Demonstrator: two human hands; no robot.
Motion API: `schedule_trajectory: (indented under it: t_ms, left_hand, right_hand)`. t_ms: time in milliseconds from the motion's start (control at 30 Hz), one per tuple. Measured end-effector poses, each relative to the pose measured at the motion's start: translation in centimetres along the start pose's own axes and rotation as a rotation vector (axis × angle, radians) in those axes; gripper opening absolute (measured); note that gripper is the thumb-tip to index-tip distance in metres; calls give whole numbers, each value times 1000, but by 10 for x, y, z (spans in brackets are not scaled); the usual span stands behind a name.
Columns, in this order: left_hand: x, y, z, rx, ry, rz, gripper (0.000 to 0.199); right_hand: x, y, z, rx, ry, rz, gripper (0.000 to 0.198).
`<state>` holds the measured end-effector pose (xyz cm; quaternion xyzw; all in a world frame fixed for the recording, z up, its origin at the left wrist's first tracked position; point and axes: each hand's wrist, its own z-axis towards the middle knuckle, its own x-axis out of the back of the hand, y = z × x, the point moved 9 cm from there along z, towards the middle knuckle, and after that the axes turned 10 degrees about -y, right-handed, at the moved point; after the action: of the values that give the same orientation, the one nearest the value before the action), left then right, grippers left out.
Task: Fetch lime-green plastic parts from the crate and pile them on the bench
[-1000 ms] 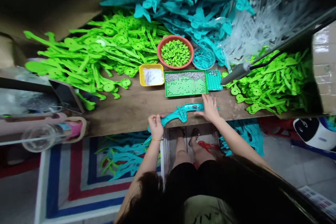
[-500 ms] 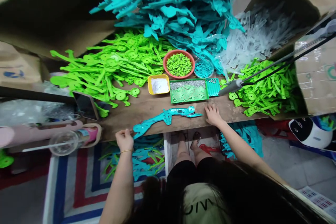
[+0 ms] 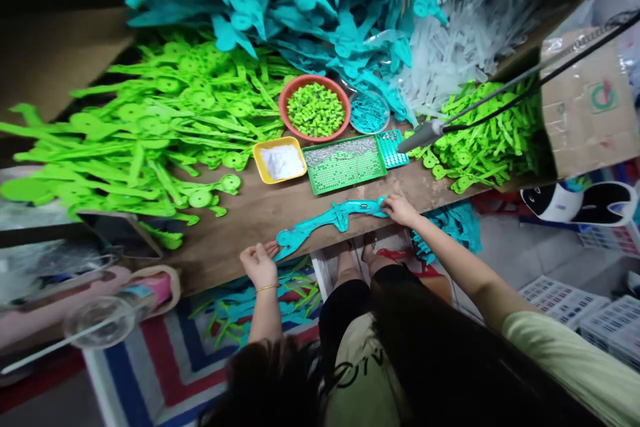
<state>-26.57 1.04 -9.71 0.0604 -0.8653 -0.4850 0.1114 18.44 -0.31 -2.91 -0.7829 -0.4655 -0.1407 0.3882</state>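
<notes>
A long turquoise plastic toy part point(image 3: 333, 217) lies across the front of the wooden table, with a wide left end and a raised piece near its middle. My right hand point(image 3: 400, 209) pinches its narrow right end between thumb and fingers. At the other end, my left hand point(image 3: 261, 263) has its fingers stretched out, fingertips against the part's edge; no firm grip shows there. Behind the part stand a green tray point(image 3: 345, 163) of small metallic pieces, a yellow dish point(image 3: 281, 179) of white stuff, and a red bowl point(image 3: 284, 99) filled with small green pieces.
Green plastic parts point(image 3: 150, 113) are heaped at left, turquoise ones point(image 3: 295, 0) at the back, clear strips point(image 3: 455, 47) at back right. A grey tool point(image 3: 423, 137) on a rod hangs over the right side. A phone point(image 3: 120, 233) and a plastic cup point(image 3: 99, 320) are at left.
My right hand has gone from resting flat on the table to pinching the part's right end. My left hand has reached its fingers to the left end. The camera view has shifted.
</notes>
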Motion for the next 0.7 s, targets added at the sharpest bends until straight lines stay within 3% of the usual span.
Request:
schedule_trajectory:
  t_ms: [233,367,467,567,700]
  left_hand:
    - [-41,4,-3,8,-143,-8,34]
    - [-51,7,-7,16,-173,-30,36]
    - [-56,6,-9,27,-190,-46,36]
    - [-63,4,-12,40,-217,-61,36]
    - [-58,4,-10,51,-232,-49,30]
  right_hand:
    - [6,-26,9,43,5,236,28]
    - [30,-43,34,-73,193,-15,44]
    - [31,-58,58,-173,236,-89,58]
    - [26,-62,71,-213,350,137,48]
    - [25,-37,67,-142,451,596,30]
